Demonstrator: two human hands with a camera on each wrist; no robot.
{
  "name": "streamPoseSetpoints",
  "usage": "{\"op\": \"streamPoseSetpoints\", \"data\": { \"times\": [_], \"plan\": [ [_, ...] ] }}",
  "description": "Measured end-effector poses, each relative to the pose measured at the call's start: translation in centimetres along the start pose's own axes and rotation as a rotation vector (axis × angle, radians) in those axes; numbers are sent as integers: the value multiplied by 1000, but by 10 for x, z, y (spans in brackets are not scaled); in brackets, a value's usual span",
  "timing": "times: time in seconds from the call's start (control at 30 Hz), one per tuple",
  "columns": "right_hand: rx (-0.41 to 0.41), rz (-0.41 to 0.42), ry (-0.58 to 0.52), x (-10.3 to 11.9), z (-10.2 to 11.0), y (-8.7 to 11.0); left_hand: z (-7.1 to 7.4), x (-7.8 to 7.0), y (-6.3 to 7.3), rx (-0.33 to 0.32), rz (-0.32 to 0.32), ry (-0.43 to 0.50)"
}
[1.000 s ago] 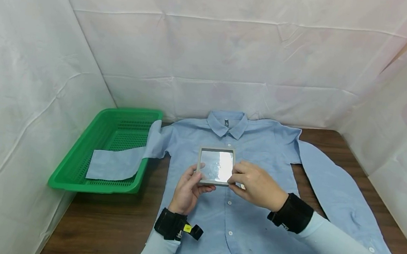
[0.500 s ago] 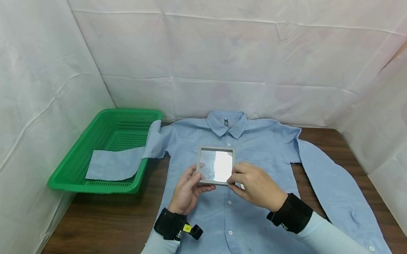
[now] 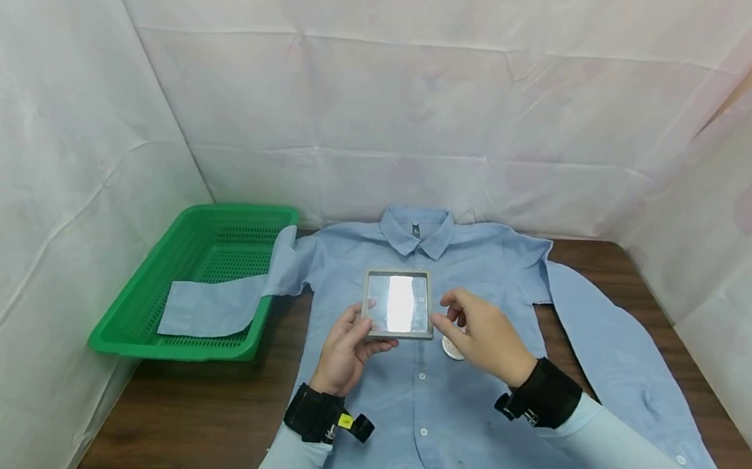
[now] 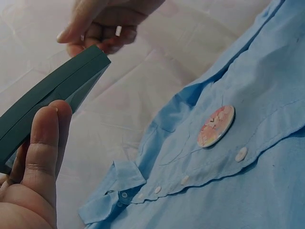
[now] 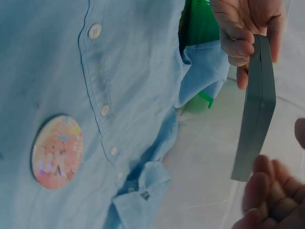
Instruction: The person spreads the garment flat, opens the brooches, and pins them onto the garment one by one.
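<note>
My left hand point(image 3: 343, 352) grips a square grey-rimmed display frame point(image 3: 400, 308) by its lower left corner, thumb in front. A bright reflection crosses the frame's clear sheet. Just off the frame's right edge is my right hand point(image 3: 483, 335), fingers bent and apart, nothing seen between them. Seen edge-on in the right wrist view, the frame point(image 5: 257, 109) is a thin closed case with a seam. Beneath the hands lies a light blue button-up shirt point(image 3: 466, 424), spread out with its collar away from me. A round pink pin badge point(image 5: 57, 152) rests on the shirt front.
A green plastic basket point(image 3: 140, 280) stands on the left, with one shirt sleeve point(image 3: 213, 306) draped into it. The other sleeve point(image 3: 628, 372) stretches right across the dark wooden table point(image 3: 195, 421). White sheets point(image 3: 387, 115) enclose the back and sides.
My right hand has let go of the frame's right edge and moved slightly right, its fingers spreading. The badge now shows beneath it. My left hand still holds the frame in nearly the same place.
</note>
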State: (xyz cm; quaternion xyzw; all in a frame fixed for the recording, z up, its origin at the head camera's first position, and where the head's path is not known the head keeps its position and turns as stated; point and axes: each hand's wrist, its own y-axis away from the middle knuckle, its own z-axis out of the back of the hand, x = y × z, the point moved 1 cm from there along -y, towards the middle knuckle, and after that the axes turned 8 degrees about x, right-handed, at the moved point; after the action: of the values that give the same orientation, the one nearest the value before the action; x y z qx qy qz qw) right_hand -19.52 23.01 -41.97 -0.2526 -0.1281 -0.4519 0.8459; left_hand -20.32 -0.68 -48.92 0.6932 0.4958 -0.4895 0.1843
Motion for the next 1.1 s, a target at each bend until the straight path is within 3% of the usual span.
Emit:
{"op": "streamPoseSetpoints", "data": {
  "times": [0.2, 0.43, 0.73, 1.1],
  "plan": [
    [106, -188, -223, -9, 1, 3, -3, -4, -4, 5, 24, -31],
    [159, -305, -403, -13, -3, 0, -7, -8, -8, 0, 48, -60],
    [182, -307, -482, -11, -18, -1, -6, -8, -8, -16, 68, -61],
    [161, -343, -497, -12, -24, -1, -7, -6, -9, -37, 77, -87]
  ]
}}
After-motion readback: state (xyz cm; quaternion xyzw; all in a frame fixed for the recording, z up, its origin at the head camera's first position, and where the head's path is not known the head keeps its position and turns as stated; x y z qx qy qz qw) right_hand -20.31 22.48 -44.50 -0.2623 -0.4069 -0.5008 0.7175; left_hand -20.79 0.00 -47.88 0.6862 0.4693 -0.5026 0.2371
